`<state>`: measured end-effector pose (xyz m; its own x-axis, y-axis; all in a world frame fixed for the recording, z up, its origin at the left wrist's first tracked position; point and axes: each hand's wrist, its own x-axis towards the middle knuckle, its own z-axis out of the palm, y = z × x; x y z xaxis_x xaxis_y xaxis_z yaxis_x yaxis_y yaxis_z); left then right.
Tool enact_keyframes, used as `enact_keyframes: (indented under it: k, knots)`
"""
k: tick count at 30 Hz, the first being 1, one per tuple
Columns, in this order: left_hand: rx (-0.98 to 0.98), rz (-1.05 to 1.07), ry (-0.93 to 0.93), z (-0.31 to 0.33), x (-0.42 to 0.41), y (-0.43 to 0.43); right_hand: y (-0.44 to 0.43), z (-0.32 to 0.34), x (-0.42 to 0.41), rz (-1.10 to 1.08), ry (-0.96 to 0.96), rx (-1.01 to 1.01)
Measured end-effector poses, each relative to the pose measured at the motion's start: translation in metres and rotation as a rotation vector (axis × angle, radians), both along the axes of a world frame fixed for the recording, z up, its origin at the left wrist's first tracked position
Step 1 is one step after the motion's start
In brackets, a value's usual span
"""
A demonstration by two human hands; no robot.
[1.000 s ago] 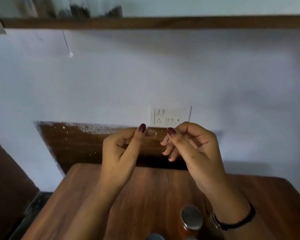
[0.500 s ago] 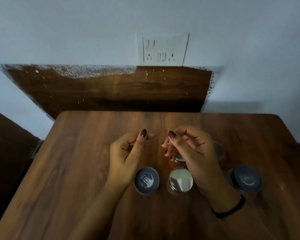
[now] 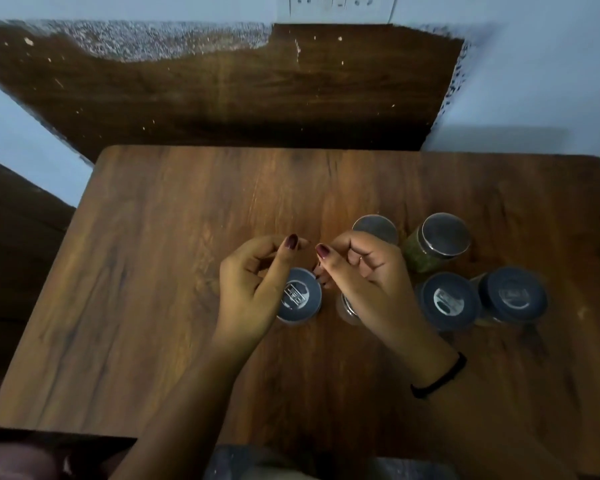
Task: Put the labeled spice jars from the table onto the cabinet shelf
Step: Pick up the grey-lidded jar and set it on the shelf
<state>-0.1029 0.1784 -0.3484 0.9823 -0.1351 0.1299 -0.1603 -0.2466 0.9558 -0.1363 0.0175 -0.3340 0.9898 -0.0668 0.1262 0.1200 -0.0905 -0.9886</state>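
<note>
Wooden surface point(image 3: 153, 271): fills the near and middle field, its far edge against a pale wall point(image 3: 534, 81). A dark wood panel point(image 3: 222, 91) with a ragged, speckled upper edge covers the wall just beyond that edge.

Left hand point(image 3: 253, 289) and right hand point(image 3: 368, 282): both are raised over the middle of the surface, thumbs toward each other and slightly apart. In each grip the fingers are curled in with thumb and forefinger tips drawn together. Nothing is visible between them, and neither grip touches a jar.

Task items, all lid-up on the right half of the surface:
- a label-lidded jar point(image 3: 300, 296), partly under the left hand
- a covered jar point(image 3: 345, 308), mostly hidden beneath the right hand
- a far jar point(image 3: 374, 227), just beyond the right hand's knuckles
- a green-filled jar point(image 3: 437, 242) to its right
- a dark-lidded jar point(image 3: 447, 301), nearer the viewer
- a rightmost jar point(image 3: 511, 294), just beside the dark-lidded jar

Switch plate point(image 3: 340, 5): on the wall at the top edge, above the panel.

Black wristband point(image 3: 440, 379): encircles the right wrist.
</note>
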Motion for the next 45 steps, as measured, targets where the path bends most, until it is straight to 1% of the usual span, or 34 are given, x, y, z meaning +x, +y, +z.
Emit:
enact_keyframes:
  k: [4, 7, 10, 13, 15, 17, 19, 21, 23, 26, 28, 31, 33, 36, 41, 45]
  knots:
    - [-0.018, 0.036, 0.102, -0.030, -0.008, 0.009, 0.006, -0.035, -0.001, 0.041, 0.010, -0.351]
    - [0.033, 0.039, 0.144, -0.045, -0.016, 0.010, 0.007, -0.050, -0.001, 0.175, 0.096, -0.635]
    - [0.218, 0.021, 0.150, -0.064, -0.023, 0.015, 0.007, -0.052, 0.003, 0.295, 0.094, -0.934]
    - [0.383, 0.004, 0.209, -0.084, -0.030, 0.026, 0.010, -0.059, 0.009, 0.392, 0.125, -1.217]
    - [0.392, -0.068, 0.285, -0.093, -0.033, 0.032, 0.013, -0.067, 0.010, 0.423, 0.136, -1.301]
    - [0.321, -0.149, 0.351, -0.100, -0.035, 0.037, 0.014, -0.070, 0.011, 0.419, 0.140, -1.314]
    - [0.238, -0.156, 0.372, -0.106, -0.034, 0.039, 0.015, -0.069, 0.013, 0.408, 0.110, -1.331]
    - [0.204, -0.123, 0.357, -0.106, -0.030, 0.038, 0.016, -0.066, 0.014, 0.404, 0.077, -1.351]
    - [0.166, -0.114, 0.349, -0.099, -0.024, 0.038, 0.015, -0.060, 0.014, 0.402, 0.078, -1.280]
    - [0.098, -0.120, 0.363, -0.079, -0.016, 0.045, 0.005, -0.042, 0.014, 0.372, 0.153, -0.961]
    - [0.061, -0.117, 0.362, -0.061, -0.011, 0.052, -0.005, -0.028, 0.015, 0.366, 0.167, -0.797]
    - [-0.054, -0.079, 0.387, -0.025, -0.002, 0.058, -0.016, -0.005, 0.014, 0.367, 0.232, -0.648]
    - [-0.109, -0.075, 0.360, 0.002, 0.005, 0.058, -0.018, 0.006, 0.012, 0.358, 0.248, -0.555]
    - [-0.151, -0.101, 0.292, 0.041, 0.015, 0.055, -0.015, 0.017, 0.008, 0.331, 0.218, -0.405]
    - [-0.182, -0.195, 0.200, 0.090, 0.025, 0.048, -0.014, 0.043, 0.004, 0.282, 0.145, -0.092]
    - [-0.192, -0.260, 0.143, 0.113, 0.028, 0.040, -0.016, 0.069, 0.005, 0.264, 0.109, 0.054]
